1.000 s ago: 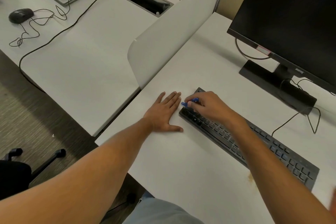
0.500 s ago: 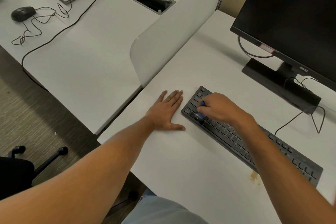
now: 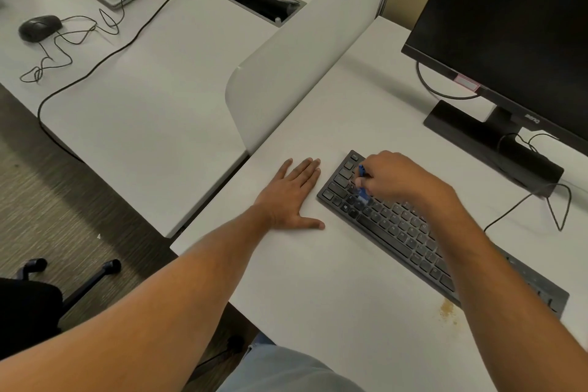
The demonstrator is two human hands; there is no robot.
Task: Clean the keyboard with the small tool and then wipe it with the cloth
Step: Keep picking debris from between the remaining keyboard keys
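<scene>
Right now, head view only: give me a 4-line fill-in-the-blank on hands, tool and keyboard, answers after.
1. The right hand pinches a small tool coloured ____.
2. The left hand lies flat on the ____, beside the keyboard.
3. The tool's tip is over the ____ end of the keyboard, as the person sees it.
4. The monitor screen is ____.

Missing words: blue; desk; left; dark

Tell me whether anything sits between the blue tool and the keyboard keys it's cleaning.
Nothing visible does. The right hand grips the small blue tool, whose lower end already meets the keys at the left end of the keyboard. The left hand rests flat on the desk beside it.
</scene>
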